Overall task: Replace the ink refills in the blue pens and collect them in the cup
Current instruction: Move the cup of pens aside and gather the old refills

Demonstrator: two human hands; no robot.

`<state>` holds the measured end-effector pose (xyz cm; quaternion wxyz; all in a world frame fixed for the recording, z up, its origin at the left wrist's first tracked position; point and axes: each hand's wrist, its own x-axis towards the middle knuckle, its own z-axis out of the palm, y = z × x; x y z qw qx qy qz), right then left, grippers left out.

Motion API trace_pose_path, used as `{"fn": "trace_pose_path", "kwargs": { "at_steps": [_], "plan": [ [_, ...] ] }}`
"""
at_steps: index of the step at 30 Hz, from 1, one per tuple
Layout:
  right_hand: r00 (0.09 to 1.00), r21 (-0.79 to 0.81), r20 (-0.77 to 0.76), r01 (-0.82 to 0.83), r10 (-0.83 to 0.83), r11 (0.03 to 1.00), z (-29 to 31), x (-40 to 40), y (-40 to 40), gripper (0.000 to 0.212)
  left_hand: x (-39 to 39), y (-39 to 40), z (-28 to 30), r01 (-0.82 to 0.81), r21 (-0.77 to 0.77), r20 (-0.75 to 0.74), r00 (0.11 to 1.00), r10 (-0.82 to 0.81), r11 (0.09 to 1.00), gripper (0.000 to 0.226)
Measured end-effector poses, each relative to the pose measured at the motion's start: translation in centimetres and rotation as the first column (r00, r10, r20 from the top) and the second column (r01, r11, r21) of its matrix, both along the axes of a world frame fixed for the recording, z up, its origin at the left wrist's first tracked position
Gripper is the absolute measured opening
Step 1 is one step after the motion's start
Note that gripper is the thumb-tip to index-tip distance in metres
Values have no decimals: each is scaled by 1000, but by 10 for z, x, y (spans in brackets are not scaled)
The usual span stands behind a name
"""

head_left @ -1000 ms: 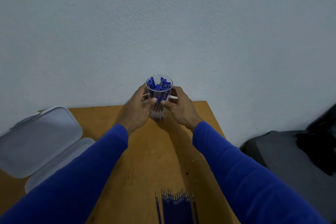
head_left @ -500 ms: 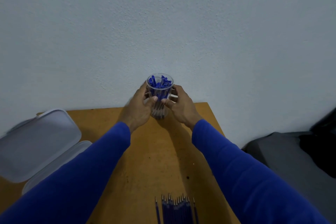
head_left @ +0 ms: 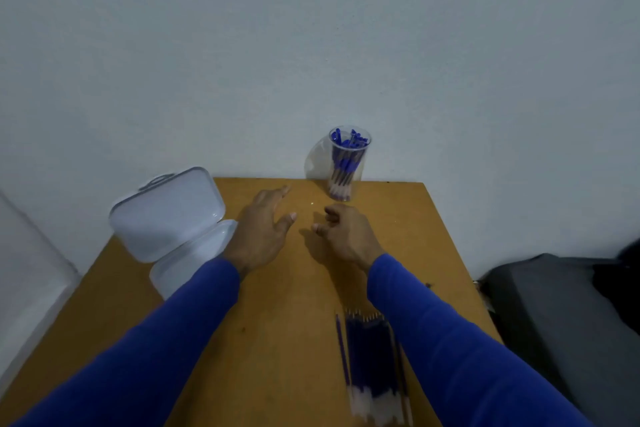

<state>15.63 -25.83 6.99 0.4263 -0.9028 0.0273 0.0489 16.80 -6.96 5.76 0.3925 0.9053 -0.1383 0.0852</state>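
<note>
A clear plastic cup [head_left: 348, 163] full of blue pens stands upright at the far edge of the wooden table [head_left: 298, 315], against the wall. My left hand [head_left: 265, 229] hovers over the table in front of and to the left of the cup, fingers spread and empty. My right hand [head_left: 343, 230] hangs just in front of the cup with fingers loosely curled, holding nothing. A bundle of ink refills [head_left: 375, 364] lies near the table's front edge, under my right forearm.
An open white plastic case [head_left: 169, 218] sits at the table's left edge, its lid raised. A dark grey object [head_left: 561, 319] stands to the right of the table. The white wall rises directly behind the table.
Both hands have let go of the cup and drawn back toward me; the cup now stands alone by the wall. The camera view has shifted.
</note>
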Motion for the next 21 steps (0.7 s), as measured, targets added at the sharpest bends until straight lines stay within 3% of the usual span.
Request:
{"fn": "trace_pose_path", "kwargs": {
  "at_steps": [7, 13, 17, 21],
  "plan": [
    [974, -103, 15, -223, 226, 969, 0, -37, 77, 60, -69, 85, -10, -155, 116, 84, 986, 146, 981, 38],
    [967, -168, 26, -244, 252, 955, -2, -42, 118, 55, -125, 132, -32, -349, 96, 268, 911, 314, 932, 41],
    [971, -146, 47, -225, 234, 963, -8, -47, 126, 39, -138, 143, -51, -473, 52, 17, 881, 472, 880, 68],
    [979, -94, 36, -194, 198, 976, -14, -52, 124, 27, -134, 147, -59, -433, -8, -72, 899, 431, 902, 52]
  ]
}}
